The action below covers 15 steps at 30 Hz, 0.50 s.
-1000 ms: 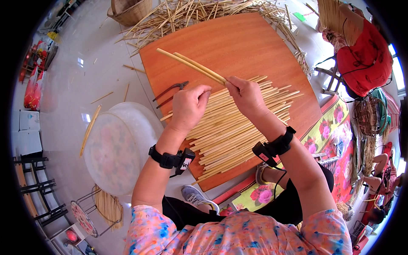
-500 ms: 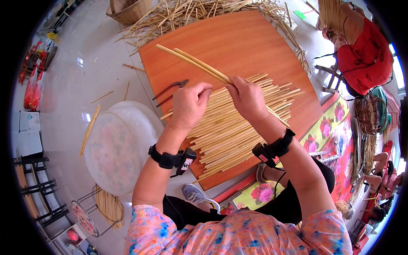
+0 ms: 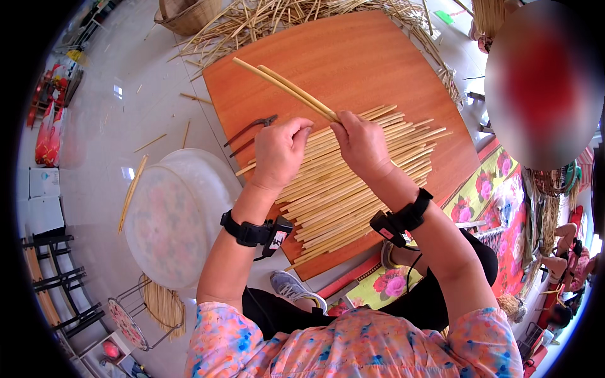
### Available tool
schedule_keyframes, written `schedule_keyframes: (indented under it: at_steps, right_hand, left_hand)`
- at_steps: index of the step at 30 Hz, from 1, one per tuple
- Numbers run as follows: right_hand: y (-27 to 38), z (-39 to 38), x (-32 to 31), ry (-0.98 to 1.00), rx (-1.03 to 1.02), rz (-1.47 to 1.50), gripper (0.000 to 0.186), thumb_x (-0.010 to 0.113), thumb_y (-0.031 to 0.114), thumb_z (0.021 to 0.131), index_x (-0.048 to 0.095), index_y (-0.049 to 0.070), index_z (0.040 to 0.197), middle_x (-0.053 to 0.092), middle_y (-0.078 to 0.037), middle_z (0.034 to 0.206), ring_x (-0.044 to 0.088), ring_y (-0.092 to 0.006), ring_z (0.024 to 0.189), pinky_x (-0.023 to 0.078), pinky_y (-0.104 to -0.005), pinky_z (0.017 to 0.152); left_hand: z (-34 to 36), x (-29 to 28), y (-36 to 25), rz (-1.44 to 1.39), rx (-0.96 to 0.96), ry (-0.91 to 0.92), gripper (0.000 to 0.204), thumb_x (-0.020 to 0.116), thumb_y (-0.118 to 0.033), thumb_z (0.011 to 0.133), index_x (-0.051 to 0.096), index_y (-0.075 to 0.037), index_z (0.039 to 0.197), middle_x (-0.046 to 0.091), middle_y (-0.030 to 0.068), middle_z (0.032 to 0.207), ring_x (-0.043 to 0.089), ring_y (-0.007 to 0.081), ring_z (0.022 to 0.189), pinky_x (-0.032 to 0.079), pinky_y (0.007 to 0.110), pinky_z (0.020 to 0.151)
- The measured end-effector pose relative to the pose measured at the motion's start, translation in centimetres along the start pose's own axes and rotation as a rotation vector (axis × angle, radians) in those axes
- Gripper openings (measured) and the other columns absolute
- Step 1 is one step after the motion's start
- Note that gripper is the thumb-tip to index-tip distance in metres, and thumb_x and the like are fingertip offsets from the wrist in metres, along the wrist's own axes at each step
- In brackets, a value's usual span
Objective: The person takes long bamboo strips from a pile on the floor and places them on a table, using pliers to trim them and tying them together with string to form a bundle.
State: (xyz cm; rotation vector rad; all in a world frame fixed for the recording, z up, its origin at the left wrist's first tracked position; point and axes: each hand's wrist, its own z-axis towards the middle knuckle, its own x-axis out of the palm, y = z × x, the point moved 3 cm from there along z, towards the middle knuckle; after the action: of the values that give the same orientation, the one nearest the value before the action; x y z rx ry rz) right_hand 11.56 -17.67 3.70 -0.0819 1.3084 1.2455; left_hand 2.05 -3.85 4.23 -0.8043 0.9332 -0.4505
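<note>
My right hand (image 3: pixel 362 143) is closed round two pale straw stalks (image 3: pixel 283 86), which slant up and to the left over the table. Close to it, my left hand (image 3: pixel 280 153) has its fingers curled and the thumb pressed to the forefinger; anything between them is hidden. Under both hands a layer of straw stalks (image 3: pixel 343 201) lies side by side on the orange-brown wooden table (image 3: pixel 315 47). Just past my left hand rests a pair of pliers (image 3: pixel 252 131) with dark jaws and reddish handles.
Loose straw (image 3: pixel 271 25) is heaped beyond the table, beside a woven basket (image 3: pixel 192 16). At the left stands a whitish round plastic container (image 3: pixel 165 220) with stalks on its rim. A flowered cloth (image 3: pixel 482 189) spreads at the right. Other people sit at the right edge.
My hands have shifted slightly, the right one a little up and left with its two stalks. The stalk end that showed beside my right wrist is now mostly out of sight.
</note>
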Motion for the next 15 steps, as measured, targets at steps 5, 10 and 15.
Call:
schedule_keyframes:
  at_steps: [5, 10, 15]
  right_hand:
    - [0.4, -0.4, 0.7, 0.029, -0.031, 0.001, 0.016, 0.059, 0.019, 0.091, 0.056, 0.003, 0.087, 0.063, -0.017, 0.076, 0.061, -0.0388, 0.069, 0.049, -0.0467, 0.060]
    - [0.8, -0.6, 0.7, -0.006, -0.020, -0.027, 0.018, 0.059, 0.020, 0.091, 0.055, 0.004, 0.085, 0.063, -0.017, 0.075, 0.061, -0.0387, 0.067, 0.048, -0.0467, 0.059]
    - [0.6, -1.2, 1.5, -0.004, 0.028, -0.134, 0.018, 0.060, 0.021, 0.090, 0.054, 0.004, 0.088, 0.063, -0.015, 0.077, 0.061, -0.0369, 0.068, 0.048, -0.0455, 0.062]
  left_hand:
    - [0.1, 0.1, -0.5, -0.027, -0.013, 0.013, 0.008, 0.064, -0.005, 0.086, 0.068, -0.001, 0.091, 0.063, 0.0139, 0.067, 0.058, 0.0210, 0.056, 0.045, 0.030, 0.053]
    - [0.0, 0.4, -0.1, -0.029, -0.070, 0.013, 0.008, 0.065, -0.005, 0.087, 0.066, 0.001, 0.092, 0.061, 0.0104, 0.064, 0.053, 0.0122, 0.053, 0.042, 0.027, 0.053]
    - [-0.1, 1.7, 1.1, -0.032, -0.218, 0.014, 0.009, 0.066, -0.007, 0.087, 0.061, 0.001, 0.087, 0.061, 0.0070, 0.062, 0.050, 0.0097, 0.052, 0.040, 0.027, 0.051]
